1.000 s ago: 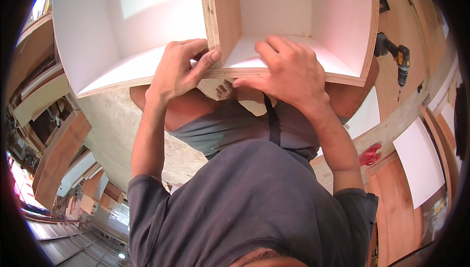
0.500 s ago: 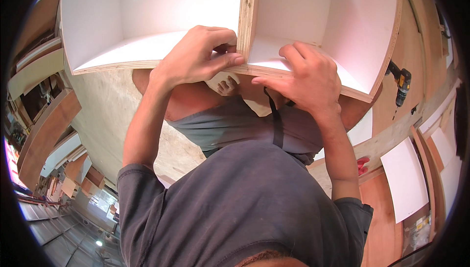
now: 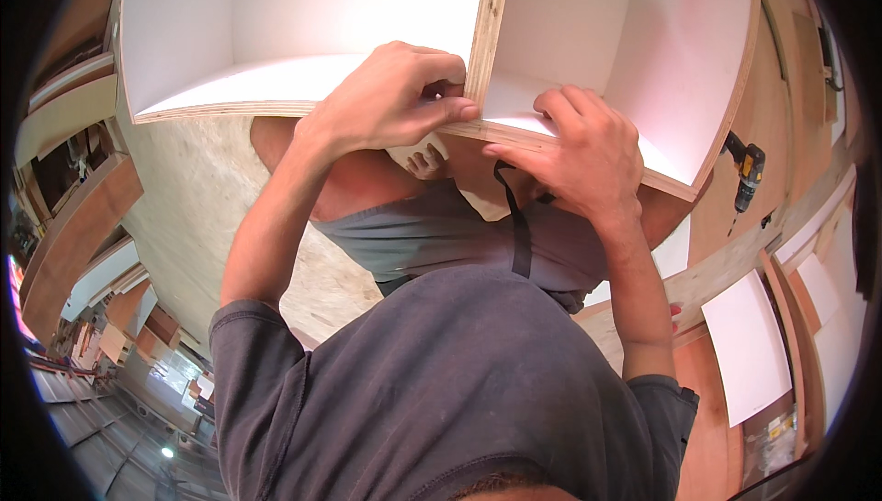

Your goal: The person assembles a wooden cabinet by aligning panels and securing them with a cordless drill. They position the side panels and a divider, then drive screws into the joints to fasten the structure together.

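Observation:
An open plywood cabinet (image 3: 542, 142) with white inner faces and bare ply edges stands before me. A plywood divider (image 3: 491, 23) splits it into a left and a right compartment. My left hand (image 3: 390, 101) is closed over the front lower edge beside the divider's foot, fingers curled inside the left compartment and thumb along the edge. My right hand (image 3: 593, 152) grips the same edge below the right compartment, fingers inside and thumb in front. Whether something small sits under the left fingertips is hidden.
A yellow and black cordless drill (image 3: 749, 175) lies on a wooden board to the right. White panels (image 3: 749, 345) and more boards lie at the lower right. Several wood pieces (image 3: 83, 234) are stacked at the left. My legs are bent below the cabinet.
In the picture, the cabinet has tilted slightly and its divider sits a little further right. My left hand has shifted right with it; both hands keep their hold on the edge.

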Demonstrator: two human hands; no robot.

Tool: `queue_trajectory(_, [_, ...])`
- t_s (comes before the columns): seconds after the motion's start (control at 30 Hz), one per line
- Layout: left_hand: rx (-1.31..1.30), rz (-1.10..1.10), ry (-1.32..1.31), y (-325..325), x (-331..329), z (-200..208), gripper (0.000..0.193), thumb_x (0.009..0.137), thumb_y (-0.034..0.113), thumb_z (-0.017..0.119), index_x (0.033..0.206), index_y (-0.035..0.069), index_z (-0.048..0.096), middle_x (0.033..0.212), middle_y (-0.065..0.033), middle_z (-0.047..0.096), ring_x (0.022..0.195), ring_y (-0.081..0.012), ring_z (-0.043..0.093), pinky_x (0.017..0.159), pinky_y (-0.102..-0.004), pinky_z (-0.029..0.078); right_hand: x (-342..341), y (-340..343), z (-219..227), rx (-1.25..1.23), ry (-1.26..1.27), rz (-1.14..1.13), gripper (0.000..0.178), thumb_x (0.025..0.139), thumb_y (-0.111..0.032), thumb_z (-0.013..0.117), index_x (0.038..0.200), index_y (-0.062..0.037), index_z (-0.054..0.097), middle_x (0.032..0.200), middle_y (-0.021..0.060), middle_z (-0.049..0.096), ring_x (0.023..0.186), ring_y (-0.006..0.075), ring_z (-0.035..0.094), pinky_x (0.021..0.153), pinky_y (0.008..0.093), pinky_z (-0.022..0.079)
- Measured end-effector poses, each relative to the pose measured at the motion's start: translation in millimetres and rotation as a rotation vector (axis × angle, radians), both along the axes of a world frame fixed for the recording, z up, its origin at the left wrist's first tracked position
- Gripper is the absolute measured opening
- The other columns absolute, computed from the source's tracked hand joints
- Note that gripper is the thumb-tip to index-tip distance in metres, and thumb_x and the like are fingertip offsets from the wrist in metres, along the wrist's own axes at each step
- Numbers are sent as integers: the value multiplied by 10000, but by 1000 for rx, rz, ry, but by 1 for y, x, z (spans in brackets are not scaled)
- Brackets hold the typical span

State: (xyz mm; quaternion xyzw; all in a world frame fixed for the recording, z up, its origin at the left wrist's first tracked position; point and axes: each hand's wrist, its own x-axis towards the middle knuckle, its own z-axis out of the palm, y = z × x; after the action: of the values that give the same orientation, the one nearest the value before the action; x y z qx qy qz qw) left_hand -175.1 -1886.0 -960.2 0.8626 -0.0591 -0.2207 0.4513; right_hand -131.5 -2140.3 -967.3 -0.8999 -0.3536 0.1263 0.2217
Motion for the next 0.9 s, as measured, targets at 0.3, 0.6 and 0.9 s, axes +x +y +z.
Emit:
queue_trajectory(0.3, [-1, -4, -30, 1, -1, 3, 317, 887, 274, 766, 822, -3, 625, 682, -159, 605, 609, -343, 575, 580, -408, 439, -1, 3, 3, -41, 5, 12, 578, 658, -603, 876, 838, -91, 676, 788, 18, 642, 710, 228, 666, 615, 366, 534])
queue_trajectory(0.6, [-25, 2, -55, 2, -5, -6, 319, 884, 265, 769, 824, -4, 608, 687, -156, 589, 614, -342, 566, 582, -421, 435, -2, 7, 5, -57, 30, -14, 593, 654, -608, 879, 869, -88, 692, 816, 32, 670, 711, 246, 689, 632, 378, 549])
queue_trajectory(0.9, [22, 0, -44, 2, -4, 0, 362, 893, 321, 741, 756, -4, 659, 667, -185, 647, 658, -393, 639, 639, -464, 482, -2, 10, 8, -89, 32, 2, 597, 686, -623, 855, 830, -69, 686, 793, 52, 658, 758, 243, 678, 646, 380, 552])
